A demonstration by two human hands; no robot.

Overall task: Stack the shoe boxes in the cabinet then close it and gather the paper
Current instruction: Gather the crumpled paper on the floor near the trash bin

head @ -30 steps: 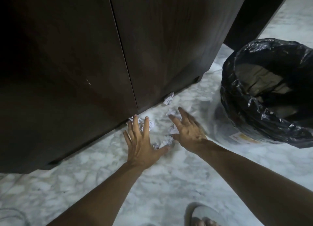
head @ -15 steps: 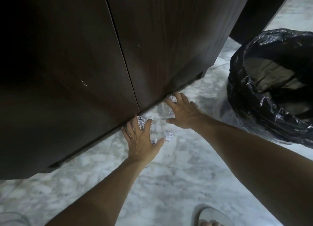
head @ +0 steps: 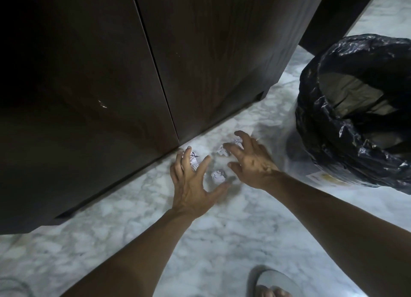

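Observation:
The dark wooden cabinet [head: 200,58] stands with both doors closed; no shoe boxes show. Several crumpled white paper balls lie on the marble floor at its foot. One paper ball [head: 218,176] lies between my hands, another [head: 194,160] sits under my left fingers, and two more [head: 222,150] [head: 236,140] lie at my right fingertips. My left hand [head: 192,181] is spread flat over the floor, fingers straight. My right hand [head: 249,161] hovers with fingers spread and slightly bent, touching the far papers. Neither hand holds anything.
A bin lined with a black plastic bag [head: 355,114] stands on the right, close to my right forearm. The pale marble floor [head: 200,241] stretches toward me. My sandalled foot [head: 270,285] shows at the bottom edge.
My right hand has drawn back from the cabinet's foot toward my left hand, dragging paper balls with it. My left hand stays spread in place.

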